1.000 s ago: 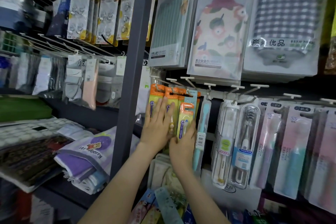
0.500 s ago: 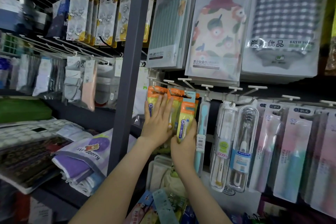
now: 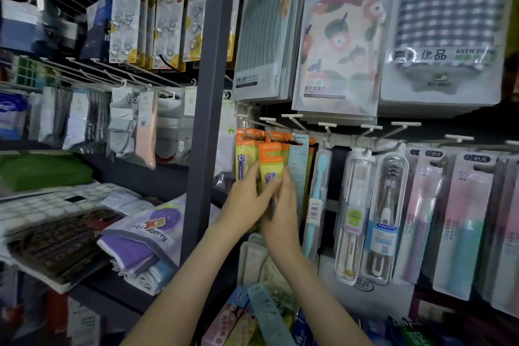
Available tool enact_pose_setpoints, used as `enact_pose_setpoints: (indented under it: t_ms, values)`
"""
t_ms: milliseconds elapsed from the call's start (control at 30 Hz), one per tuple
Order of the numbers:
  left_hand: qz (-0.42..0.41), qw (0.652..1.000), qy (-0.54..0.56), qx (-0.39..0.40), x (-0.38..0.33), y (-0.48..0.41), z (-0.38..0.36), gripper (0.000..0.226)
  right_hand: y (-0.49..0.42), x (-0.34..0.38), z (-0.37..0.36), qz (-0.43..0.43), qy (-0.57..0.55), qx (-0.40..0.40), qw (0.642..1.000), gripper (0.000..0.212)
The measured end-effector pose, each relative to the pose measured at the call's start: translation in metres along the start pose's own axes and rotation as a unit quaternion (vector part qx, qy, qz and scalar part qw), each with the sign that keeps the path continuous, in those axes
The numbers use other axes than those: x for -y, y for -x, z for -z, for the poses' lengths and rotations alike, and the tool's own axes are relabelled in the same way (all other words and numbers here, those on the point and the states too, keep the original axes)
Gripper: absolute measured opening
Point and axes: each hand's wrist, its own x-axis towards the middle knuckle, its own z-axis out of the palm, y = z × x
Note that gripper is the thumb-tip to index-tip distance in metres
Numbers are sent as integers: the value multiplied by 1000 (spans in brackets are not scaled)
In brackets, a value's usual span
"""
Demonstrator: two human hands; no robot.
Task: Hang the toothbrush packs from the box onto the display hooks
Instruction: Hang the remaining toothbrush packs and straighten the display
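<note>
An orange-topped toothbrush pack (image 3: 270, 159) stands upright in front of the left end of the hook row. My left hand (image 3: 245, 202) pinches its left edge and my right hand (image 3: 282, 205) grips its right edge lower down; the image is blurred there. Behind it, more orange packs (image 3: 243, 149) and a light-blue pack (image 3: 298, 160) hang on the white display hooks (image 3: 271, 120). At the bottom edge, several loose packs (image 3: 264, 314) lie jumbled together; the box holding them is not visible.
A grey upright post (image 3: 209, 109) stands just left of my hands. Bagged bath towels (image 3: 337, 45) hang above the hooks. Clear-cased electric toothbrushes (image 3: 387, 213) and pastel packs (image 3: 460, 222) hang to the right. Folded towels (image 3: 140, 239) lie on the left shelf.
My left hand has come off the hanging orange packs and taken the left edge of the pack in my right hand. That pack now sits upright and further left.
</note>
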Motion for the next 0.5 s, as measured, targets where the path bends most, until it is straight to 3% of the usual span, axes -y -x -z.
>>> enact_pose_setpoints:
  t_ms: [233, 367, 500]
  values:
    - [101, 994, 39, -29, -4, -14, 10, 30, -7, 1, 7, 26, 25, 81, 996, 68]
    - [60, 992, -50, -98, 0, -12, 14, 21, -17, 0, 10, 17, 35, -3, 999, 53]
    - [40, 985, -114, -123, -1, -6, 18, 33, -29, 1, 8, -27, 129, -53, 990, 71]
